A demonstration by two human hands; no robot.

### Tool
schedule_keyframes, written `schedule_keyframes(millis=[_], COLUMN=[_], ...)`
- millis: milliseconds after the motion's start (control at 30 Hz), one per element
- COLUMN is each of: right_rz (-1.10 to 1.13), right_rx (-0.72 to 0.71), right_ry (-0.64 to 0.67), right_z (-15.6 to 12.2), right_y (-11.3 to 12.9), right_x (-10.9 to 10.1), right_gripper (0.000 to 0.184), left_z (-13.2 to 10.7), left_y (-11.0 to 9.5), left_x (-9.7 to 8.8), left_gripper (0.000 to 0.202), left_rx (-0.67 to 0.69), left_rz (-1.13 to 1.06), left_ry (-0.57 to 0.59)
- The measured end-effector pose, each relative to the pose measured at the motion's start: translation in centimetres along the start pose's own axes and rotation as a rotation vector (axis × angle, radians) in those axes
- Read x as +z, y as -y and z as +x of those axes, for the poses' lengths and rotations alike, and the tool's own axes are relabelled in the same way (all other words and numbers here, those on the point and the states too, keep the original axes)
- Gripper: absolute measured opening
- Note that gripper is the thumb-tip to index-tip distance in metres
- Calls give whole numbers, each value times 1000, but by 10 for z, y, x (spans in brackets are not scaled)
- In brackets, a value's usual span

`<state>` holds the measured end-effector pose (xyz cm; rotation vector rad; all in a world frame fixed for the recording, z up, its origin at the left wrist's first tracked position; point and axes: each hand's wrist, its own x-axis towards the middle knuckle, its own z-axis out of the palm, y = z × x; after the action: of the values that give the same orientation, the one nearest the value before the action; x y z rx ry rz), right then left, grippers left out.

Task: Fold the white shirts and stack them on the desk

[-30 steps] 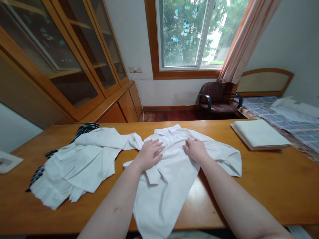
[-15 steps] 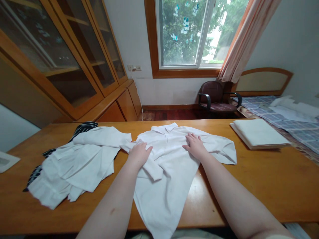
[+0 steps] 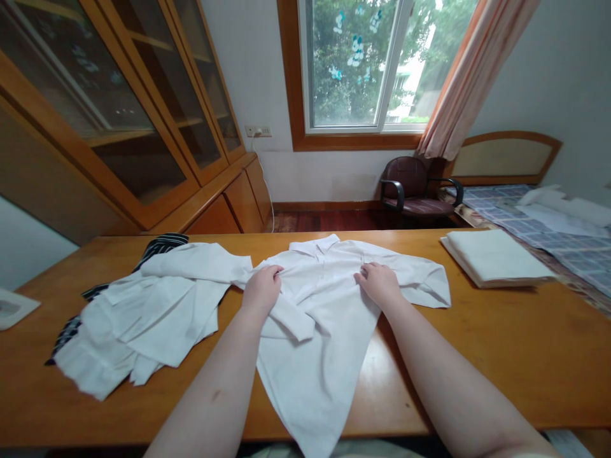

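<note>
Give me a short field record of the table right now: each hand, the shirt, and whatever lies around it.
left hand: fingers curled, pinching the white shirt on the left side
right hand: fingers curled, pinching the same shirt on the right side
white shirt: spread on the table, collar away from the person, hem hanging over the near edge
left of shirt: pile of white clothes on a striped garment
right of shirt: folded white cloth, apart from it

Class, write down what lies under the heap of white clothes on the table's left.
A dark striped garment pokes out from the white heap at its far edge and left side; its middle is covered. The table bears both.
</note>
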<state>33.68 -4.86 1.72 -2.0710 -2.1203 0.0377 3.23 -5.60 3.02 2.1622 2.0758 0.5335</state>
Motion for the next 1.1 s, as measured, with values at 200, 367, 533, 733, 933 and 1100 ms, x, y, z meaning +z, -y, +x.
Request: schedule_keyframes(millis=[200,367,533,733,933,1100], right_rz=[4,39,92,340,415,432], right_rx=[18,0,-2,-276,-377,-378], right_ry=[-28,23,13,-94,87,80], right_z=[5,9,7,-1,-2,2], right_y=[-8,-9,-6,1,6,3], right_x=[14,24,23,2,-1,5], right_gripper=[46,60,65,33,23,23], left_z=[-6,-8,-6,-9,-34,-40], left_y=[-4,1,4,-13,-38,-44], left_x=[2,10,13,-6,-23,-21], left_gripper=[43,64,75,53,57,48], left_rx=[21,31,-6,171,377,292], left_rz=[93,122,125,-61,-406,-338], left_ry=[205,281,349,215,624,695])
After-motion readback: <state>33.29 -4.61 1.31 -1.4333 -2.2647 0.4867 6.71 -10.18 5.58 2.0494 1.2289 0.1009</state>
